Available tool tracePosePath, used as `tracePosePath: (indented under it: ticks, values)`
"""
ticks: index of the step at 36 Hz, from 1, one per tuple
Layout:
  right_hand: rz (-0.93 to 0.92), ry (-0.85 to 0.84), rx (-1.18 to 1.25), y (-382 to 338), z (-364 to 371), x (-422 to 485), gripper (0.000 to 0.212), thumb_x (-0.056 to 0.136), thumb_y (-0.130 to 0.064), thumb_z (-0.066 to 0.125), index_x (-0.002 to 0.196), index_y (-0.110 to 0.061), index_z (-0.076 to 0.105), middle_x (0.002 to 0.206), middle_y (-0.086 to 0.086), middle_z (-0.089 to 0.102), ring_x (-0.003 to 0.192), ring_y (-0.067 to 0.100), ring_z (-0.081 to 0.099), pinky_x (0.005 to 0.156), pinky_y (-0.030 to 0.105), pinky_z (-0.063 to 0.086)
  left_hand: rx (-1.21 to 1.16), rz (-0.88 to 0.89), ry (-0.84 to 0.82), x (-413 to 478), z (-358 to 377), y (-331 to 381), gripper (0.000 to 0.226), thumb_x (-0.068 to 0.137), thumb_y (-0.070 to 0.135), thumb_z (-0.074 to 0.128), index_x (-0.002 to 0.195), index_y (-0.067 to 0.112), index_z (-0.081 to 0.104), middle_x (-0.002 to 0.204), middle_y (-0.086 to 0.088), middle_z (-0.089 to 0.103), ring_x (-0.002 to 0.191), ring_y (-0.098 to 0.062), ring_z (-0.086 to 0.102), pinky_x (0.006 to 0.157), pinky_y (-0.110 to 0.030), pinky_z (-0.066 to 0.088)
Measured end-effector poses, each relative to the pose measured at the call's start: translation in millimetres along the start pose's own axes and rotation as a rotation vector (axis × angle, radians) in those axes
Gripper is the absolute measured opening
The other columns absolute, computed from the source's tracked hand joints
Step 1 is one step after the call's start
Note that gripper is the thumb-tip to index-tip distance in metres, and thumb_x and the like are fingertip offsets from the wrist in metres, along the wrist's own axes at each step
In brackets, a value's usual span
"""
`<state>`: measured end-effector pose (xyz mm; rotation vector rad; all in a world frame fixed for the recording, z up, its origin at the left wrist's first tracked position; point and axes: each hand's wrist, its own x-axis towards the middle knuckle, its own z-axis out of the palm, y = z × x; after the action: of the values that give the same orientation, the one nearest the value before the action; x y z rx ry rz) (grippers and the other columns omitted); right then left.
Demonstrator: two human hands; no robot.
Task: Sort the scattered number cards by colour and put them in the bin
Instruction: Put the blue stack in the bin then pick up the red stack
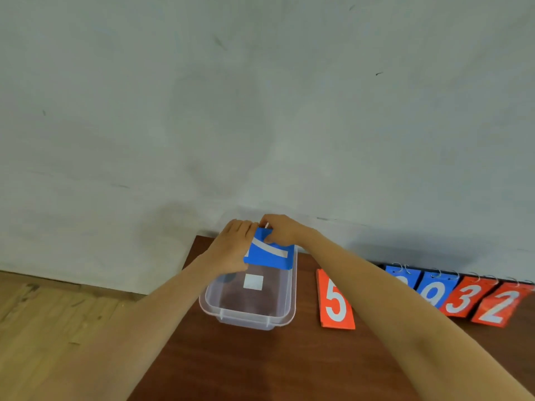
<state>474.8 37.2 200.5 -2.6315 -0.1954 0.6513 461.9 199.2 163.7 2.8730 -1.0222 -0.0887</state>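
Observation:
A stack of blue number cards (pixel 267 254) with a white digit on top is held over the far end of a clear plastic bin (pixel 249 314). My left hand (pixel 231 246) grips the stack's left edge. My right hand (pixel 279 230) pinches its far top edge. The bin stands on a brown table (pixel 246 363), with a white label showing on its bottom. To the right of the bin lies an orange stack showing 5 (pixel 335 302).
A scoreboard flip unit stands at the table's back right, with blue cards (pixel 434 287) and orange cards showing 3 (pixel 463 299) and 2 (pixel 498 305) hanging on rings. A pale wall rises just behind the table. Wooden floor lies to the left.

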Motion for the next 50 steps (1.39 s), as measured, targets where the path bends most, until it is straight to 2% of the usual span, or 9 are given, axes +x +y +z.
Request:
tracePosePath:
  ticks: [7, 11, 16, 21, 27, 36, 42, 46, 50]
  values:
    - [0.111, -0.074, -0.067, 9, 21, 51, 0.039, 0.088, -0.009, 0.062, 0.124, 0.002, 0.057, 0.125, 0.018, 0.059, 0.113, 0.032, 0.055, 0.093, 0.036, 0.045, 0.212, -0.211, -0.173, 8, 35, 2, 0.079, 0.090, 0.015, 0.053, 0.147, -0.005, 0.002, 0.153, -0.023, 0.010, 0.143, -0.035, 0.010, 0.118, -0.040, 0.008]
    - [0.151, -0.116, -0.069, 18, 45, 75, 0.039, 0.087, -0.007, 0.062, 0.124, 0.006, 0.056, 0.125, 0.019, 0.059, 0.114, 0.033, 0.056, 0.095, 0.038, 0.046, 0.178, -0.203, -0.378, 6, 51, 5, 0.057, 0.094, 0.016, 0.048, 0.141, -0.007, 0.025, 0.145, -0.023, 0.027, 0.135, -0.034, 0.026, 0.112, -0.039, 0.023]
    - [0.158, -0.086, -0.094, 28, 67, 92, 0.029, 0.086, -0.003, 0.059, 0.114, 0.002, 0.052, 0.110, 0.018, 0.059, 0.101, 0.032, 0.058, 0.076, 0.034, 0.044, 0.106, -0.172, -0.585, 8, 63, 0, 0.037, 0.096, 0.009, 0.040, 0.131, -0.002, 0.043, 0.138, -0.020, 0.037, 0.128, -0.032, 0.035, 0.102, -0.040, 0.035]
    - [0.108, 0.008, -0.176, 37, 78, 95, 0.034, 0.091, -0.004, 0.052, 0.122, 0.003, 0.041, 0.116, 0.022, 0.056, 0.096, 0.033, 0.057, 0.072, 0.036, 0.040, 0.060, -0.169, -0.678, 17, 73, 1, 0.044, 0.095, 0.006, 0.038, 0.139, 0.000, 0.034, 0.146, -0.020, 0.030, 0.129, -0.032, 0.037, 0.105, -0.043, 0.038]
    - [0.025, 0.056, -0.493, 37, 88, 92, 0.030, 0.091, -0.001, 0.050, 0.121, -0.002, 0.049, 0.118, 0.016, 0.060, 0.108, 0.033, 0.059, 0.083, 0.038, 0.048, -0.005, -0.241, -0.788, 21, 75, 8, 0.061, 0.096, 0.004, 0.034, 0.150, 0.004, 0.006, 0.158, -0.016, -0.009, 0.143, -0.032, 0.018, 0.113, -0.041, 0.030]
    - [-0.087, -0.093, -0.694, 31, 96, 83, 0.042, 0.097, -0.007, 0.044, 0.139, -0.007, 0.037, 0.135, 0.015, 0.041, 0.119, 0.031, 0.049, 0.090, 0.040, 0.045, -0.050, -0.278, -0.853, 24, 68, 12, 0.053, 0.096, 0.005, 0.032, 0.147, 0.000, 0.020, 0.157, -0.020, 0.001, 0.133, -0.030, 0.039, 0.105, -0.035, 0.038]
    - [-0.051, -0.046, -0.610, 30, 77, 54, 0.038, 0.094, -0.010, 0.045, 0.133, -0.011, 0.046, 0.127, 0.012, 0.052, 0.113, 0.029, 0.053, 0.085, 0.035, 0.044, -0.121, -0.316, -0.736, 18, 56, 14, 0.035, 0.094, 0.007, 0.036, 0.127, 0.002, 0.048, 0.136, -0.018, 0.042, 0.110, -0.024, 0.050, 0.096, -0.034, 0.043]
    - [-0.099, 0.243, -0.362, 37, 63, 0, 0.041, 0.092, -0.014, 0.049, 0.134, -0.013, 0.046, 0.130, 0.009, 0.051, 0.118, 0.029, 0.048, 0.094, 0.036, 0.038, -0.167, -0.397, -0.422, 11, 42, 31, 0.037, 0.096, 0.014, 0.038, 0.132, 0.004, 0.043, 0.138, -0.015, 0.041, 0.127, -0.029, 0.039, 0.100, -0.038, 0.039]
    - [-0.165, 0.649, -0.065, 58, 59, -80, 0.036, 0.084, -0.009, 0.060, 0.120, -0.008, 0.061, 0.116, 0.011, 0.063, 0.107, 0.034, 0.057, 0.090, 0.040, 0.045, -0.245, -0.412, -0.049, 2, 21, 68, 0.036, 0.094, 0.014, 0.044, 0.129, 0.007, 0.048, 0.132, -0.012, 0.047, 0.124, -0.029, 0.041, 0.097, -0.038, 0.038]
